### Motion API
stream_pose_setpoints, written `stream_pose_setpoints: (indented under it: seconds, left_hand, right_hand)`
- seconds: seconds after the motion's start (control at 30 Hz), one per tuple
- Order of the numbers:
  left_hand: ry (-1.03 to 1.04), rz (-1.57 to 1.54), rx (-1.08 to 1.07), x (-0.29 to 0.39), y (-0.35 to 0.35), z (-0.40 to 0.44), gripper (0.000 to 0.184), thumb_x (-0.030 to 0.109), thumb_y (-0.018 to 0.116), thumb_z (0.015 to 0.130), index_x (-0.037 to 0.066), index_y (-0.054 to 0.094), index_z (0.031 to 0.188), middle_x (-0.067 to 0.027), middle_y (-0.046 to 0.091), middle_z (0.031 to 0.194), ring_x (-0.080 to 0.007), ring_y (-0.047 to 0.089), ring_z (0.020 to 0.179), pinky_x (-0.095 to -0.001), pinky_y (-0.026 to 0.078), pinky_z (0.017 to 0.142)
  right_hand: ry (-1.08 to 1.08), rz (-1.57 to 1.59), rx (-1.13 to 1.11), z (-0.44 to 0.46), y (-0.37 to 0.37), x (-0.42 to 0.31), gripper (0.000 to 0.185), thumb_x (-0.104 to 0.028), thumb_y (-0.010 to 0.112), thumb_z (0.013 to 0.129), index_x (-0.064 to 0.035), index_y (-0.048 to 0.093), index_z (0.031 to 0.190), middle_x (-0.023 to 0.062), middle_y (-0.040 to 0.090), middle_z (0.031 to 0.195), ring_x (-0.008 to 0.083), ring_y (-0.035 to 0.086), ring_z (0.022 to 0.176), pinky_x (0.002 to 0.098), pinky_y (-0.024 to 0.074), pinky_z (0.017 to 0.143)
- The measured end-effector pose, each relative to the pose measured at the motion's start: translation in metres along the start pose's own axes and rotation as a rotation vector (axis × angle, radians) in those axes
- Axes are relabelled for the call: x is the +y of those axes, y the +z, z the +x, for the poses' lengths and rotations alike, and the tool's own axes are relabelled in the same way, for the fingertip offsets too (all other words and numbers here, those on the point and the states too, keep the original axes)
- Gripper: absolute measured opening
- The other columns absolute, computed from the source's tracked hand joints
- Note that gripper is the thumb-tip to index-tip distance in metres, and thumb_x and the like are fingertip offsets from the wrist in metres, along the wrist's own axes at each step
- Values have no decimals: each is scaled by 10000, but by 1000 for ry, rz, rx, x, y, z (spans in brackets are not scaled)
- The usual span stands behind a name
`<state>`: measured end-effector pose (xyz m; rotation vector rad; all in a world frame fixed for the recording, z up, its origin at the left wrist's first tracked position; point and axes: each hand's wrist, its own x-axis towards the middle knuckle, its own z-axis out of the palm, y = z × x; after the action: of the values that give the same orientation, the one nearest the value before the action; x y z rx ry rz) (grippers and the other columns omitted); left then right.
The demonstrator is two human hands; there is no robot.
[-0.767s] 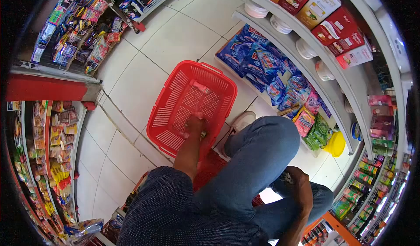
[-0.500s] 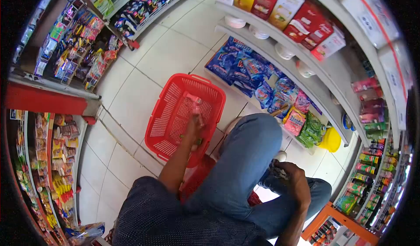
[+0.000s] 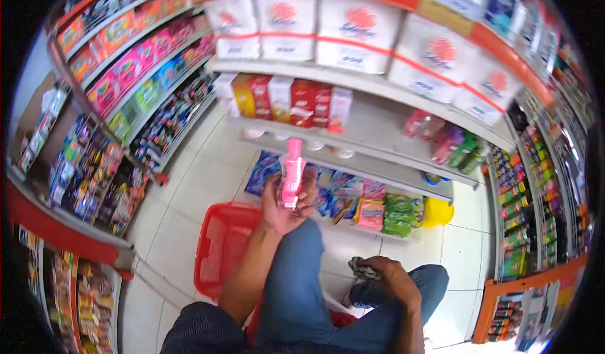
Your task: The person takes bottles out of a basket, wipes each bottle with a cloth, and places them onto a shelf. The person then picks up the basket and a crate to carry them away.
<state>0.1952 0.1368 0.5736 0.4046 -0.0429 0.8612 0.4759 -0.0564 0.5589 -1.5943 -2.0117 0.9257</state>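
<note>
A pink bottle with a pink cap (image 3: 292,174) stands upright in my left hand (image 3: 282,212), raised above my bent knee in front of the shelves. The fingers wrap around its lower half, and its label faces me. My right hand (image 3: 392,277) rests near my other knee, closed on a crumpled dark and pale patterned cloth (image 3: 364,269). A red plastic basket (image 3: 207,253) sits on the floor to the left, partly hidden behind my left forearm.
Ahead stands a grey shelf (image 3: 372,89) with white boxes (image 3: 359,33) on top. Blue detergent packs (image 3: 265,168), green packs (image 3: 400,214) and a yellow tub (image 3: 438,211) lie on its lowest level. Snack racks (image 3: 94,297) line the left, bottle shelves (image 3: 517,228) the right.
My left hand has come up out of the basket with the pink bottle. The view has tilted up toward the shelves. My right hand still holds the cloth.
</note>
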Motion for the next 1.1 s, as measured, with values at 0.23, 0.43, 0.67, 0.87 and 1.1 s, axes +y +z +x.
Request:
stream_pose_setpoints:
  seconds: [0.23, 0.43, 0.67, 0.87, 1.1]
  left_hand:
    - [-77, 370, -58, -86, 64, 118, 371, 318, 613, 1004, 163, 489, 1318, -69, 648, 1052, -171, 665, 920, -308, 569, 647]
    - [-186, 546, -28, -130, 60, 127, 473, 455, 529, 1030, 179, 437, 1403, -75, 653, 1092, -177, 672, 938, -338, 584, 715]
    - [-273, 398, -25, -131, 47, 109, 569, 567, 381, 1054, 159, 419, 1449, -82, 635, 1184, -182, 652, 1031, -376, 569, 803]
    - [-254, 449, 13, -145, 56, 105, 554, 548, 351, 1067, 151, 450, 1440, -57, 608, 1260, -186, 623, 1113, -372, 540, 889]
    - [-256, 265, 175, -139, 38, 95, 577, 563, 335, 1063, 155, 452, 1453, -46, 617, 1236, -184, 625, 1097, -376, 523, 936]
  right_hand:
    - [-25, -3, 120, -16, -18, 10, 545, 45, 749, 711, -43, 658, 1241, 174, 703, 1171, 361, 675, 1071, 405, 542, 945]
    - [87, 198, 355, -31, -53, -3, 576, 74, 728, 727, -55, 650, 1282, 151, 711, 1166, 239, 693, 1042, 331, 523, 931]
    - [7, 259, 924, 5, -113, -38, 610, 61, 729, 743, -76, 613, 1326, 113, 703, 1184, 177, 657, 1080, 312, 507, 936]
    - [-286, -172, 1054, 63, -138, -48, 589, 69, 725, 731, -91, 640, 1292, 134, 673, 1241, 311, 637, 1159, 375, 501, 1000]
    - [-403, -445, 839, 65, -81, -34, 552, 66, 691, 686, -66, 690, 1222, 110, 656, 1292, 317, 597, 1209, 398, 494, 1027]
